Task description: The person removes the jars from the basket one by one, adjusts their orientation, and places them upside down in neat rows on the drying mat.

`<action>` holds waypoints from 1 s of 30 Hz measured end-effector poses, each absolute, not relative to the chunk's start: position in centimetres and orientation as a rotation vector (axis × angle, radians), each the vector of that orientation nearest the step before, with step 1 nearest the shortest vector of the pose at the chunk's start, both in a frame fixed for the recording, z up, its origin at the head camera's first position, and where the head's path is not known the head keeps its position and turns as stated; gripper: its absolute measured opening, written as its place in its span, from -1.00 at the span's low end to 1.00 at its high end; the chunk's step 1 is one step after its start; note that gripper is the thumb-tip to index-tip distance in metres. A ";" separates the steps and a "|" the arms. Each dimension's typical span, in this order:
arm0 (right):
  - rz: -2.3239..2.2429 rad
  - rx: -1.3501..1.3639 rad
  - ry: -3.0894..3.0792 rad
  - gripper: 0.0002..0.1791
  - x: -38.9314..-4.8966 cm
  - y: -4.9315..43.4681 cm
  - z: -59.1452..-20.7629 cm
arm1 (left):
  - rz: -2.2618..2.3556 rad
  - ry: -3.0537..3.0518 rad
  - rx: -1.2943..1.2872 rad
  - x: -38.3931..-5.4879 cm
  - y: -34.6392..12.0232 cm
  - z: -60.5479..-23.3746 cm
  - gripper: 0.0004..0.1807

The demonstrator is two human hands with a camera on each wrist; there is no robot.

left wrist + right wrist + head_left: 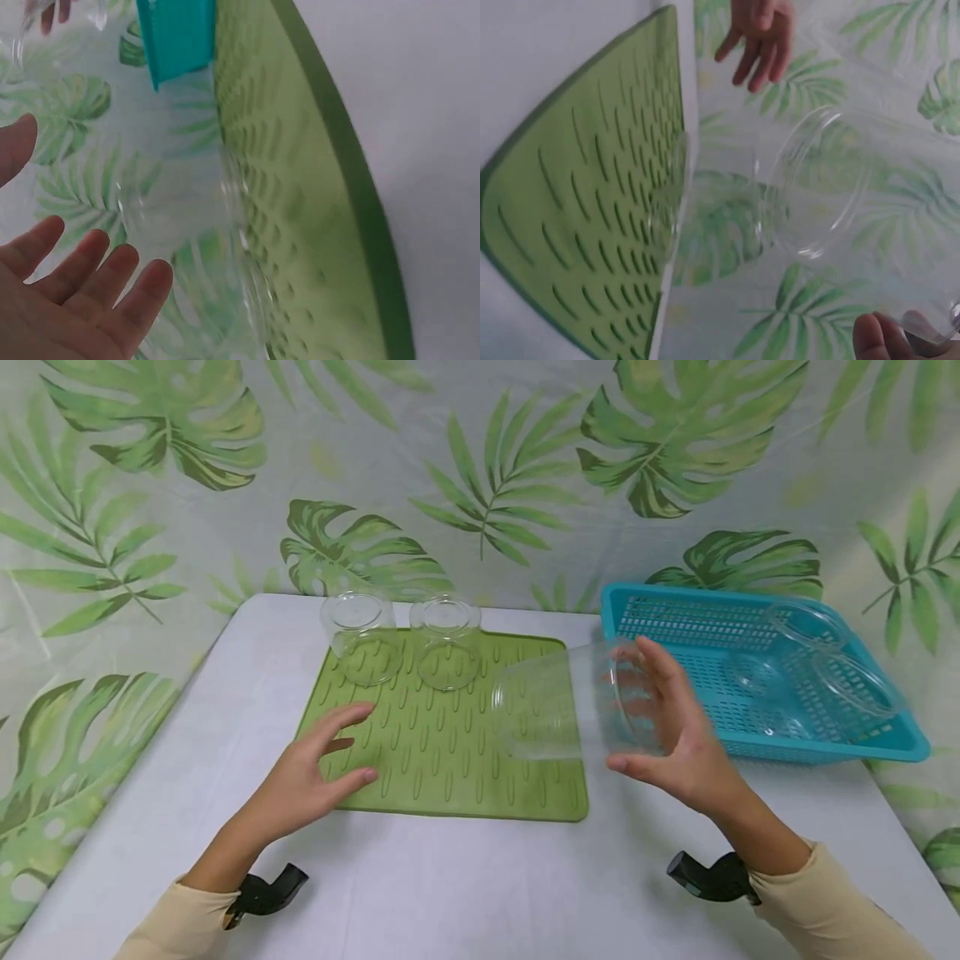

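Your right hand (686, 743) pinches the clear cup (547, 706) over the right edge of the mat (442, 756); your left hand (311, 777) is spread. Hold it snugly.

I have a cup (555, 706) on its side in my right grip (686, 752), reaching leftward from it above the right part of the mat (450, 785), which lies on the counter (487, 893) between that grip and my left grip (303, 781). Beyond my left grip and a little to its right, a second cup (363, 647) and a third cup (446, 647) stand side by side at the back of the mat. Behind my right grip and to its right I see the basket (787, 745), two more cups (821, 702) in its right half, and past everything the cloth (510, 477) hangs behind the counter.
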State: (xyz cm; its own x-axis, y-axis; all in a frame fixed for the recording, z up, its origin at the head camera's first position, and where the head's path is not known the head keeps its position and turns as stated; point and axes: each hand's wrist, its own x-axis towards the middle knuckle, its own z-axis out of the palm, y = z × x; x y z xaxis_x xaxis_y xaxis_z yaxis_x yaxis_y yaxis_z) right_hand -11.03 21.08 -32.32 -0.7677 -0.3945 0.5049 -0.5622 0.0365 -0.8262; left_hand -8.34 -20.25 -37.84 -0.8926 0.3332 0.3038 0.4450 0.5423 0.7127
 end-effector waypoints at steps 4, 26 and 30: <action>1.694 1.005 -2.236 0.21 -11.8 22.2 -31.2 | -1.124 -2.709 -0.575 -8.3 -22.2 -38.5 -0.23; 1.156 0.916 -2.587 0.23 -14.2 23.3 -27.5 | -0.919 -2.918 -0.481 -8.1 -25.1 -40.1 -0.31; 1.155 0.891 -2.616 0.21 -14.3 23.2 -27.2 | -0.901 -2.925 -0.469 -8.2 -25.6 -40.4 -0.31</action>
State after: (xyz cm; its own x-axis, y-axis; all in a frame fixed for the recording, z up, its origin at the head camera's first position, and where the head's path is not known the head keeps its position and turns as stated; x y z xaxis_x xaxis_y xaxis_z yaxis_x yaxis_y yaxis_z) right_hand -14.31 23.24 -27.19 -0.8133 -0.4606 0.3555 -0.5731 0.5283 -0.6265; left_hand -8.21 -25.56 -40.39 -0.9531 0.2729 0.1310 0.2993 0.7847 0.5428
